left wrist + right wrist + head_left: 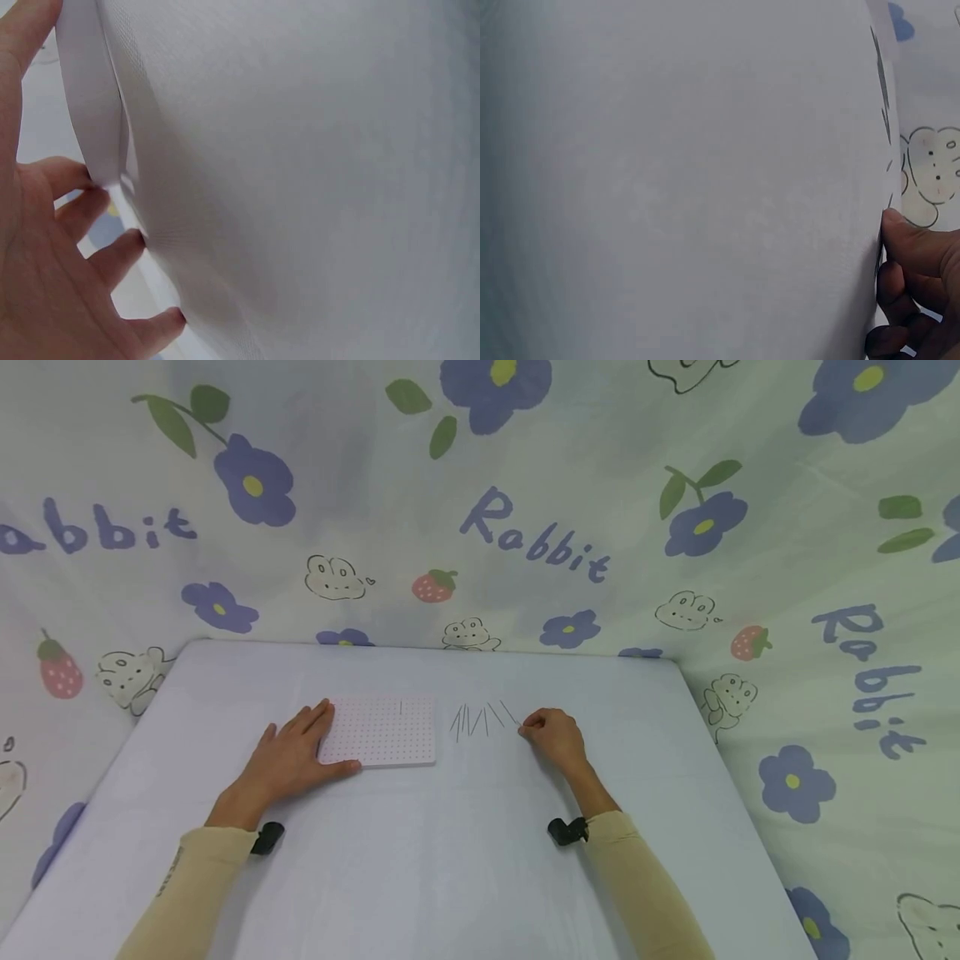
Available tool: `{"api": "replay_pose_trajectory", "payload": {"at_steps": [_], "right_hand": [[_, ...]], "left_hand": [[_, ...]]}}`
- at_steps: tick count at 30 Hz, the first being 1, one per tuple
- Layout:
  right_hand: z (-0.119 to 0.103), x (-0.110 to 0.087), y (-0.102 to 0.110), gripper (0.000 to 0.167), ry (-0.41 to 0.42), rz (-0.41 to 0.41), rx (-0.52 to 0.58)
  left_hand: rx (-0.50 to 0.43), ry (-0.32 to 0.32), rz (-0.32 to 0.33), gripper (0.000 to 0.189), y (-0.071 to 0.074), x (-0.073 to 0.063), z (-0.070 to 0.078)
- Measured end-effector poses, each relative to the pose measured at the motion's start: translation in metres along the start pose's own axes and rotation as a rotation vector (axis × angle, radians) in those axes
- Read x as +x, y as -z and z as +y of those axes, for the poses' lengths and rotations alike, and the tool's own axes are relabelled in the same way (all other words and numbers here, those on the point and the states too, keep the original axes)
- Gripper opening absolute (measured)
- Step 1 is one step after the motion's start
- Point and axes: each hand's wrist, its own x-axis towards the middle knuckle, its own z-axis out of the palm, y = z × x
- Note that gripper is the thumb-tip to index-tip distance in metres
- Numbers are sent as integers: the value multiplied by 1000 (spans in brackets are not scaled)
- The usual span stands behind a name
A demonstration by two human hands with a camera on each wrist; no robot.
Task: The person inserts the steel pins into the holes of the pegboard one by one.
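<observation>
A white pegboard (378,731) with rows of small holes lies on the table. My left hand (288,760) rests spread against it, fingers along its left side and thumb at the front edge. One thin dark stick (401,707) stands upright near the board's back right. Right of the board, several similar thin sticks (477,720) lie spread in a loose row. At that row's right end my right hand (557,739) pinches the near end of a thin stick (509,712) between thumb and fingertips. In the right wrist view the thumb (911,241) bends toward the curled fingers at the table surface.
A white cloth covers the table (420,877). Behind and at both sides hangs a curtain (360,510) printed with flowers, rabbits and strawberries. A small black camera (567,832) sits at the right wrist, another black camera (268,838) at the left.
</observation>
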Motion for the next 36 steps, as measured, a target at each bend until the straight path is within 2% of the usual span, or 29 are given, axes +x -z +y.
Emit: {"api": "replay_pose_trajectory", "payload": {"at_steps": [16, 36], "right_hand": [[-4, 0, 1, 15, 32, -9, -101], [-9, 3, 2, 16, 49, -42, -119]], "left_hand": [[13, 6, 2, 127, -1, 3, -1], [8, 12, -12, 126, 0, 2, 0]]}}
